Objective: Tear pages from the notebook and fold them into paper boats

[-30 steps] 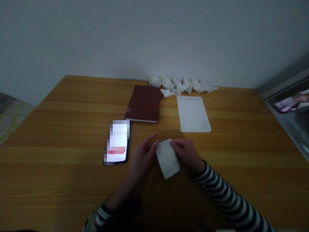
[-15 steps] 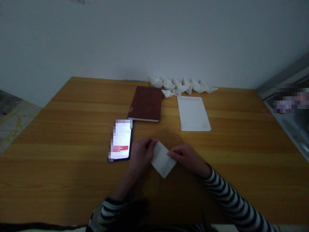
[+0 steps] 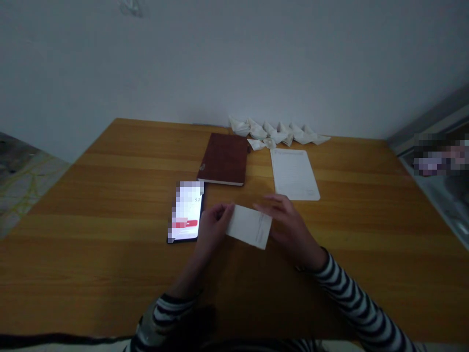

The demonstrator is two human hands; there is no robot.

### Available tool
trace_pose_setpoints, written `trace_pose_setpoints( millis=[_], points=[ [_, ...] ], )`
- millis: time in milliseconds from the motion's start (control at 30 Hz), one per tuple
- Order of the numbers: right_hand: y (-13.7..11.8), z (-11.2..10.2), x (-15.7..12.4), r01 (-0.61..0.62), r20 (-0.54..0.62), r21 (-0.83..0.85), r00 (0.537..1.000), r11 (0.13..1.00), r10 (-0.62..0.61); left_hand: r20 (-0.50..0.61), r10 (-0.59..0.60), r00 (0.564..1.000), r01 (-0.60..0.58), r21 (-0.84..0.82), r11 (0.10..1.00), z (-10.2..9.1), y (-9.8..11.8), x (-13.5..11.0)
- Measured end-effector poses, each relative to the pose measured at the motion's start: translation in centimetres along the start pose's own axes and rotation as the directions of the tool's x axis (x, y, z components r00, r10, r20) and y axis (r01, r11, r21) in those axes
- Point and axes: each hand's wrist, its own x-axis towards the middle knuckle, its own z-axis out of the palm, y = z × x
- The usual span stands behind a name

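Observation:
A small folded piece of white paper is held above the wooden table, its printed lines showing along the right end. My left hand pinches its upper left corner between thumb and fingers. At the paper's right end is my right hand, fingers apart and slightly blurred, with the fingertips by the upper right edge. Whether those fingertips touch the paper is hard to make out.
A lit phone lies left of my left hand. Behind it is a brown notebook, with a stack of lined paper to its right. Several folded white paper shapes stand along the wall at the table's back.
The paper has turned from a diamond-like slant to nearly level, its printed end now toward the right. My right hand has loosened its pinch and spread its fingers.

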Motion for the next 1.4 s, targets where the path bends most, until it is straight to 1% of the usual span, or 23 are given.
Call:
trace_pose_setpoints(
  millis=[67,100,133,200,267,300,367,467,533,633,700,767,833,900,933,1000,1033,1100,1167,1200,1233,1300,1400],
  points=[
    [0.4,0.9,0.2,0.093,0.017,-0.012,0.996,0.996,-0.093,0.059,-0.036,0.998,0.040,-0.072,0.997,0.2,-0.1,-0.2],
    [0.8,1.3,0.0,0.117,0.013,-0.006,0.993,0.993,-0.117,0.088,-0.045,0.995,0.055,-0.121,0.991,0.2,-0.1,-0.3],
    [1.1,1.6,-0.1,0.115,-0.005,0.010,0.993,0.993,-0.115,0.119,-0.047,0.992,0.067,-0.170,0.983,0.2,0.0,-0.4],
    [1.8,2.1,-0.6,0.051,-0.079,0.084,0.996,0.995,-0.044,0.187,-0.026,0.982,0.074,-0.256,0.964,0.2,0.3,-0.7],
    [2.4,2.2,-0.8,-0.029,-0.145,0.197,0.988,0.980,0.059,0.263,0.029,0.964,0.058,-0.317,0.947,0.2,0.6,-1.1],
    [2.6,2.2,-0.8,-0.053,-0.161,0.255,0.982,0.966,0.096,0.297,0.056,0.953,0.050,-0.339,0.939,0.3,0.7,-1.2],
    [2.9,1.8,-0.6,-0.065,-0.167,0.346,0.978,0.936,0.129,0.354,0.091,0.931,0.049,-0.369,0.928,0.3,0.9,-1.5],
    [3.2,0.9,-0.2,-0.056,-0.141,0.425,0.982,0.904,0.127,0.430,0.110,0.896,0.095,-0.429,0.898,0.4,0.9,-1.7],
    [3.3,0.5,0.0,-0.060,-0.100,0.473,0.988,0.879,0.121,0.456,0.094,0.885,0.135,-0.443,0.886,0.5,0.8,-1.6],
    [3.6,0.4,0.1,-0.083,-0.011,0.529,0.994,0.844,0.104,0.448,0.048,0.893,0.137,-0.372,0.918,0.5,0.7,-1.4],
    [3.8,0.7,0.0,-0.089,0.026,0.546,0.996,0.833,0.090,0.459,0.037,0.888,0.122,-0.311,0.942,0.5,0.7,-1.3],
    [4.0,0.8,0.1,-0.072,0.031,0.525,0.997,0.848,0.066,0.452,0.020,0.892,0.107,-0.256,0.961,0.5,0.8,-1.4],
    [4.2,0.7,0.2,-0.044,0.015,0.459,0.999,0.887,0.041,0.386,-0.003,0.923,0.088,-0.204,0.975,0.5,1.0,-1.5],
    [4.2,0.2,0.3,-0.019,-0.008,0.357,1.000,0.934,0.023,0.282,-0.007,0.959,0.058,-0.173,0.983,0.5,1.2,-1.5],
    [4.2,0.0,0.2,-0.009,-0.020,0.291,1.000,0.957,0.015,0.239,-0.006,0.971,0.046,-0.164,0.985,0.5,1.2,-1.4],
    [4.2,-0.4,0.1,0.024,-0.021,0.130,1.000,0.991,-0.021,0.208,-0.007,0.978,0.038,-0.146,0.989,0.6,0.9,-1.2],
    [4.2,-0.5,-0.1,0.052,0.006,0.047,0.999,0.998,-0.052,0.222,-0.013,0.975,0.042,-0.126,0.991,0.6,0.6,-1.0],
    [4.3,-0.3,-0.3,0.128,0.104,-0.079,0.987,0.989,-0.119,0.292,-0.028,0.956,0.047,-0.057,0.997,0.5,-0.1,-0.7],
    [4.5,0.2,-0.6,0.191,0.212,-0.135,0.964,0.972,-0.160,0.349,-0.021,0.937,0.009,0.037,0.999,0.5,-1.0,-0.5],
    [4.5,0.6,-0.7,0.209,0.245,-0.150,0.955,0.966,-0.168,0.368,-0.005,0.930,-0.026,0.078,0.997,0.5,-1.5,-0.4],
    [4.5,0.9,-0.7,0.219,0.260,-0.163,0.950,0.962,-0.172,0.384,0.015,0.923,-0.061,0.106,0.993,0.5,-1.8,-0.4],
    [4.5,1.3,-0.8,0.227,0.251,-0.177,0.951,0.958,-0.179,0.415,0.048,0.908,-0.106,0.118,0.987,0.4,-2.4,-0.3],
    [4.3,1.3,-0.7,0.229,0.217,-0.166,0.957,0.959,-0.191,0.445,0.059,0.894,-0.096,0.061,0.993,0.3,-2.7,-0.2]
  ],
)
